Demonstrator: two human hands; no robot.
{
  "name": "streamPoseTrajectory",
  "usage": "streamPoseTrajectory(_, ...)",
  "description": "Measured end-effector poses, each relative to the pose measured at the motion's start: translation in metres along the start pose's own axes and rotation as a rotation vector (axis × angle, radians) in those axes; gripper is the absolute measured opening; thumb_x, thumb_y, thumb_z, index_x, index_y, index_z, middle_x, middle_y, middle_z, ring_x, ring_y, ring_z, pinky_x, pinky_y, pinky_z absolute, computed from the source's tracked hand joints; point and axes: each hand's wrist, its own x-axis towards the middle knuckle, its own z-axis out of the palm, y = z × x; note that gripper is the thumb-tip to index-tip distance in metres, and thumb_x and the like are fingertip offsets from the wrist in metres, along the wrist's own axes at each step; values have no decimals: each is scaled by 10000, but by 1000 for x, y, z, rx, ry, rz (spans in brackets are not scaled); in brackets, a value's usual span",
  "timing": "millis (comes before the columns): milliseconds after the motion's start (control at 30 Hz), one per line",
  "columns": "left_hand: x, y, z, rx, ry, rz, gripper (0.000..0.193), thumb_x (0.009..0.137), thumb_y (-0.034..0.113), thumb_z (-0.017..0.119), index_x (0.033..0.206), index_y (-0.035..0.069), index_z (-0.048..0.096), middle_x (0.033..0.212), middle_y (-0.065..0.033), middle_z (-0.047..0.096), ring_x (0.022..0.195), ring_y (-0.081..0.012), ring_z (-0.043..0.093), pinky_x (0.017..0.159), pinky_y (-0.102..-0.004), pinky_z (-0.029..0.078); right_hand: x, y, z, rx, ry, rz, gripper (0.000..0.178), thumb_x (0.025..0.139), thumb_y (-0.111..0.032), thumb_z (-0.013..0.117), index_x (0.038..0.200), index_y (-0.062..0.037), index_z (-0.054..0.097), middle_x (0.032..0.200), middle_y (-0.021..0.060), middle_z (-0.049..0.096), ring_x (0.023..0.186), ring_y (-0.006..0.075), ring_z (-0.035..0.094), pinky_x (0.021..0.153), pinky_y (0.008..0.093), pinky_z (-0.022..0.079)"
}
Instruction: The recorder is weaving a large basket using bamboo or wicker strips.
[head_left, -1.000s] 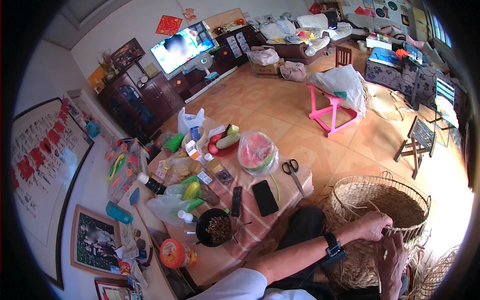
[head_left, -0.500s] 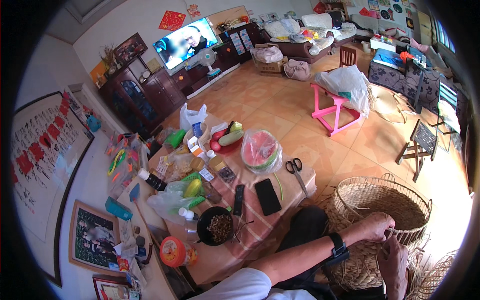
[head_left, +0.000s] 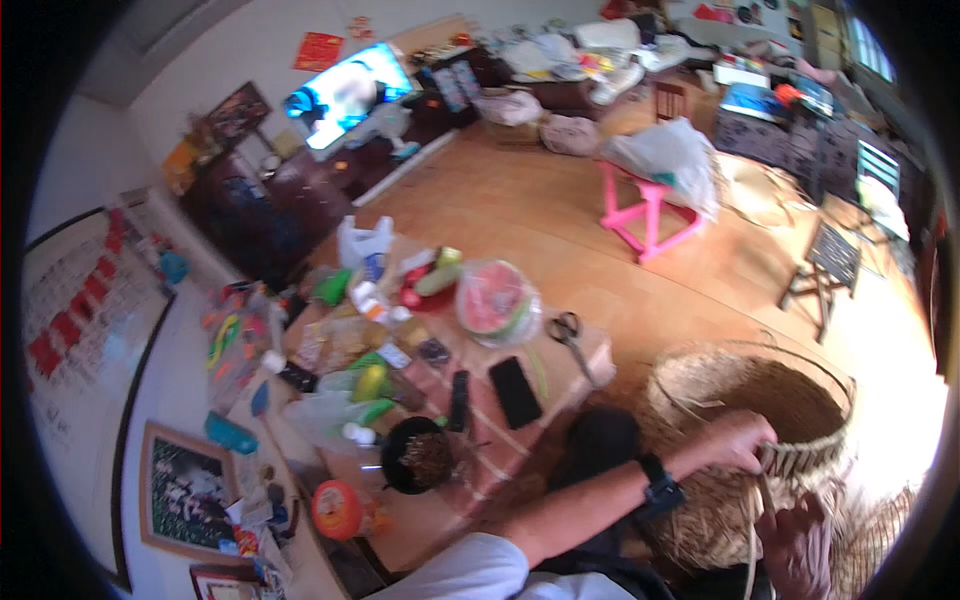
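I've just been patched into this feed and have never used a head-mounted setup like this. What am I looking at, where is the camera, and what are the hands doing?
There is no machine: a person works bare-handed. The single picture comes from a wide fisheye camera on the person's head, looking down, so straight edges bend near the rim. The left hand, with a dark wristband, grips the rim of a round woven basket. The right hand sits lower at the basket's side, among loose straw strands. To the left, a cluttered low table carries scissors, a black phone, a wrapped watermelon half and a dark bowl.
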Motion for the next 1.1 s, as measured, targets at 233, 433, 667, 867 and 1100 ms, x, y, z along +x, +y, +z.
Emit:
streamPoseTrajectory(233, -19, -15, -49, -168, -298, -308, 216, 884, 166, 704, 1051, 30, 710, 791, -72, 686, 729, -149, 637, 688, -330, 512, -5, 35, 39, 26, 415, 275, 237, 802, -140, 733, 1025, -101, 666, 700, 27, 445, 616, 196, 539, 513, 366, 414)
streamPoseTrajectory(433, 0, 6, -44, -202, -386, -423, 204, 937, 193, 681, 1059, 30, 690, 774, -15, 658, 724, -82, 620, 677, -281, 496, -15, 61, 125, 343, 629, 559, 102, 860, -152, 731, 935, -94, 695, 733, 76, 629, 659, 267, 647, 576, 386, 477)
streamPoseTrajectory(667, -9, 7, -51, -289, -358, -346, 260, 926, 162, 689, 1139, 14, 682, 917, -52, 709, 877, -140, 637, 810, -319, 508, -6, 58, 153, 688, 695, 728, 97, 835, -99, 754, 920, -54, 748, 781, 99, 685, 714, 276, 680, 649, 364, 520)
streamPoseTrajectory(867, -12, 9, -49, -28, -306, -322, 247, 889, 135, 723, 1105, 18, 705, 921, -34, 734, 876, -95, 620, 835, -309, 508, -24, 52, 153, 653, 555, 767, 149, 864, -129, 753, 993, -57, 737, 848, 94, 674, 776, 279, 670, 686, 386, 523)
streamPoseTrajectory(1100, -10, -1, -50, -224, -304, -291, 223, 868, 118, 735, 1063, 11, 719, 908, -38, 741, 861, -91, 626, 847, -307, 503, -29, 3, 93, 340, 570, 894, 363, 784, -209, 842, 1077, -73, 677, 1025, 119, 645, 950, 320, 633, 825, 442, 515)
